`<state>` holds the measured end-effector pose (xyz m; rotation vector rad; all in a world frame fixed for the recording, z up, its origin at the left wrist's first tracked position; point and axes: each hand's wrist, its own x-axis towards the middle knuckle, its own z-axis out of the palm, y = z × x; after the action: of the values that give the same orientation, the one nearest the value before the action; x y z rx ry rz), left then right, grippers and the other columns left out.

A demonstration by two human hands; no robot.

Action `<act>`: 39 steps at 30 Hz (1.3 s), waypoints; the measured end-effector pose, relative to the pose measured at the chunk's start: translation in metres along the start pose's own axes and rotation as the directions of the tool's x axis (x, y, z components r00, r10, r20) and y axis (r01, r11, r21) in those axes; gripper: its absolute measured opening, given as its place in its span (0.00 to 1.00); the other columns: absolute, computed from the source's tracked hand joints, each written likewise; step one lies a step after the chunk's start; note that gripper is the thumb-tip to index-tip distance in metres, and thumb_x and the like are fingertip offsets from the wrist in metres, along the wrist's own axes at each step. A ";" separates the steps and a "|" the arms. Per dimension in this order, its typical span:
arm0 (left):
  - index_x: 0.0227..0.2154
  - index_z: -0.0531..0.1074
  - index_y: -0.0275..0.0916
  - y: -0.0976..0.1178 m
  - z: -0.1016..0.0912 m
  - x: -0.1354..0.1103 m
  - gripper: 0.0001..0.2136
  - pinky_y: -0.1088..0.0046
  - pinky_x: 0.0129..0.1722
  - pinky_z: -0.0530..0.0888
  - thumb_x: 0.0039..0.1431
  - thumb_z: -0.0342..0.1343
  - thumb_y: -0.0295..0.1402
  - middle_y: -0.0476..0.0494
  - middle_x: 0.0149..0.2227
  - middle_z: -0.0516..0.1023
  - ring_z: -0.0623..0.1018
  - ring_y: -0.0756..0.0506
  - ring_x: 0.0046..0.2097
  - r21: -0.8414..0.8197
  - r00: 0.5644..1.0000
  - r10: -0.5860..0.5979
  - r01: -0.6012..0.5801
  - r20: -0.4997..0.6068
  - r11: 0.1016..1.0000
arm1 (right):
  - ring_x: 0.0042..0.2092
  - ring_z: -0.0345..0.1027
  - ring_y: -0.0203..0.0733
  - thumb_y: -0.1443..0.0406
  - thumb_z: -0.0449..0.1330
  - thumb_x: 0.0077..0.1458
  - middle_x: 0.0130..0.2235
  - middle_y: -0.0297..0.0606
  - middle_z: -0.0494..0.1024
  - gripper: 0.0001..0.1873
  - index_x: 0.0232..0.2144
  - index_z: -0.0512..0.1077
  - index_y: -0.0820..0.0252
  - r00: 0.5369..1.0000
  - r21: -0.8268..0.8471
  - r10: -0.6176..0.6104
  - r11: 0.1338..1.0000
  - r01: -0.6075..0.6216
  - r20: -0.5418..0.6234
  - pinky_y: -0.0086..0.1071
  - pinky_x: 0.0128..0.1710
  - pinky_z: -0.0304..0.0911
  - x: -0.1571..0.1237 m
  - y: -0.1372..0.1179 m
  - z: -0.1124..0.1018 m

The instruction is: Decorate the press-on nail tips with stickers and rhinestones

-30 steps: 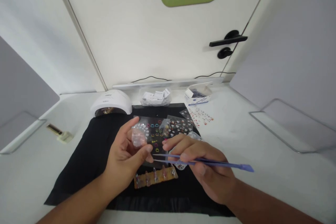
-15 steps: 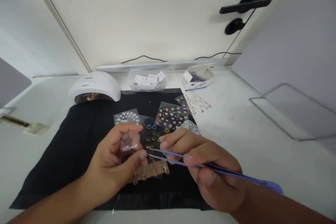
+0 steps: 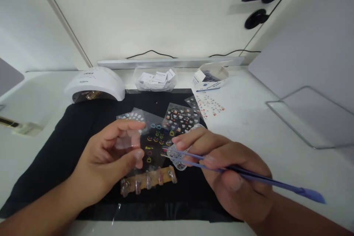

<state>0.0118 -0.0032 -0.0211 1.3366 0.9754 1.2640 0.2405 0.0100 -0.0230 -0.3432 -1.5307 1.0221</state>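
While the right hand (image 3: 235, 169) pinches tweezers, the left curls round something clear

Held rather like a pencil, the purple tweezers (image 3: 265, 180) point left towards the printed clear sheet (image 3: 149, 148) between the hands, tips slightly apart; that grip probably gives fine control over small designs. The left hand (image 3: 107, 155) spreads its index finger from the thumb, other fingertips curled near it; glossy film (image 3: 124, 142) shows inside, though I cannot tell whether it is gripped. Nearer the body, a tan strip (image 3: 142, 183) bears nail-shaped pieces, spaced perhaps so each can be reached singly. The black mat (image 3: 69, 143) beneath likely makes see-through sheets easier to read
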 end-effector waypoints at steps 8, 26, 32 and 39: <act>0.50 0.74 0.53 -0.007 0.011 -0.006 0.20 0.81 0.29 0.79 0.58 0.63 0.23 0.53 0.32 0.77 0.80 0.52 0.29 -0.031 0.998 0.044 -0.043 0.042 0.999 | 0.42 0.76 0.50 0.61 0.57 0.64 0.35 0.41 0.80 0.12 0.46 0.79 0.50 1.000 -0.004 0.006 1.000 -0.006 0.012 0.51 0.46 0.73 -0.003 0.003 0.005; 0.34 0.77 0.44 0.002 0.004 0.001 0.10 0.78 0.38 0.73 0.54 0.66 0.22 0.52 0.32 0.77 0.76 0.51 0.36 0.215 0.973 0.184 -0.212 0.141 0.953 | 0.40 0.77 0.48 0.63 0.58 0.63 0.34 0.43 0.80 0.13 0.46 0.78 0.57 0.993 0.013 -0.022 1.000 0.021 0.113 0.49 0.44 0.76 -0.001 -0.001 0.008; 0.32 0.76 0.44 0.004 0.003 0.002 0.09 0.79 0.34 0.74 0.52 0.67 0.24 0.53 0.30 0.77 0.76 0.51 0.34 0.217 0.979 0.163 -0.187 0.122 0.958 | 0.41 0.77 0.50 0.65 0.58 0.62 0.34 0.45 0.80 0.13 0.46 0.78 0.61 0.991 0.017 -0.038 0.999 0.036 0.130 0.49 0.42 0.76 -0.002 0.003 0.008; 0.42 0.77 0.48 0.012 0.000 0.000 0.16 0.84 0.31 0.75 0.52 0.64 0.22 0.55 0.32 0.78 0.78 0.53 0.32 0.289 0.960 0.115 -0.189 0.254 0.939 | 0.39 0.77 0.49 0.65 0.57 0.63 0.33 0.46 0.78 0.13 0.45 0.78 0.63 0.982 -0.026 -0.071 0.997 0.077 0.173 0.47 0.41 0.76 0.001 -0.001 0.009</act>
<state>0.0104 -0.0046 -0.0094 1.7941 0.9430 1.0635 0.2329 0.0061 -0.0208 -0.2227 -1.7044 0.9899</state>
